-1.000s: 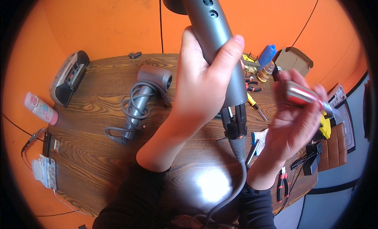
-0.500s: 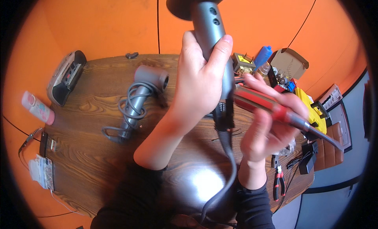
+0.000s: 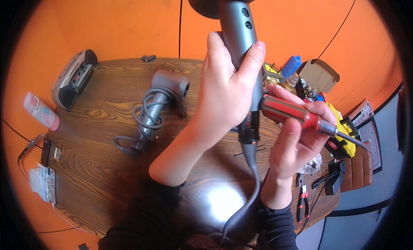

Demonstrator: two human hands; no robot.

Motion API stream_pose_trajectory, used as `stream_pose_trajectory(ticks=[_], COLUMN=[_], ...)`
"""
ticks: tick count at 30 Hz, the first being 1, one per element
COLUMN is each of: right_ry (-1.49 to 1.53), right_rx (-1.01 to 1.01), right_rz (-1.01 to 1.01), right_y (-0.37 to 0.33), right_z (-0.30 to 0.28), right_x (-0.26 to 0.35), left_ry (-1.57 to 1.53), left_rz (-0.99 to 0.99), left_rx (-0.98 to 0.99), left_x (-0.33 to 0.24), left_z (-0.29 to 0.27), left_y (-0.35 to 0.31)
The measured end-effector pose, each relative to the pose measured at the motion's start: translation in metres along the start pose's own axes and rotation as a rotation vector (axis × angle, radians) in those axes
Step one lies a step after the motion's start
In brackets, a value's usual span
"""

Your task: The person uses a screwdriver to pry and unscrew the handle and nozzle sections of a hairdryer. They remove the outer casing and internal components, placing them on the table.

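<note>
And now, grips the grey hair dryer point(image 3: 237, 32) round its handle with the left hand point(image 3: 228, 86), up above the wooden table point(image 3: 202, 172), with a cord point(image 3: 257, 181) hanging from the lower end. Holds, in the curled fingers of the right hand point(image 3: 297, 144), a red screwdriver point(image 3: 297, 115), butt end toward that handle, touching or just short, cannot tell, with its tip to the right. Has a second hair dryer point(image 3: 151, 115) lying leftward on the table, and pliers point(image 3: 303, 190) rightward.
</note>
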State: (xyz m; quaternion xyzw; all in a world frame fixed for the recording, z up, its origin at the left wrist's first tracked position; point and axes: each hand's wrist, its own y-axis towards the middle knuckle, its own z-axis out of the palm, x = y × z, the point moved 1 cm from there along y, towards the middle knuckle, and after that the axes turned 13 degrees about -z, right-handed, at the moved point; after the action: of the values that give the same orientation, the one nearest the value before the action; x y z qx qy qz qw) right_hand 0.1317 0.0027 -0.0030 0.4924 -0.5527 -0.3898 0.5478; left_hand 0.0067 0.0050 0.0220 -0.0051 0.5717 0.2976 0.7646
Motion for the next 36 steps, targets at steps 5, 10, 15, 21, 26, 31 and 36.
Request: stream_pose_trajectory(ticks=[5,10,15,21,26,31,36], right_ry=[0.418,0.145,0.018,-0.247,-0.246,-0.333,-0.241], right_rx=[-0.401,-0.333,-0.179,-0.079,0.017,0.049,-0.125], right_rz=[-0.014,0.262,0.304,0.265,0.256,0.245,0.345], right_y=[0.008,0.021,0.024,0.020,0.016,0.017,0.020], right_z=[-0.016,-0.031,-0.029,-0.030,-0.034,-0.037,-0.032], right_x=[0.003,0.008,0.016,0.024,0.019,0.020,0.029], left_ry=[-0.318,-0.776,-1.174,-1.230,-1.358,-1.374,-1.409], left_rz=[-0.223,-0.506,-0.680,-0.727,-0.877,-0.902,-0.907], left_rx=[0.163,0.433,0.545,0.637,0.498,0.424,0.289], left_x=[-0.002,0.004,0.022,0.028,0.029,0.024,0.012], left_z=[-0.008,-0.015,-0.011,-0.010,-0.008,-0.011,-0.012], left_y=[0.005,0.019,0.019,0.007,-0.003,-0.007,-0.010])
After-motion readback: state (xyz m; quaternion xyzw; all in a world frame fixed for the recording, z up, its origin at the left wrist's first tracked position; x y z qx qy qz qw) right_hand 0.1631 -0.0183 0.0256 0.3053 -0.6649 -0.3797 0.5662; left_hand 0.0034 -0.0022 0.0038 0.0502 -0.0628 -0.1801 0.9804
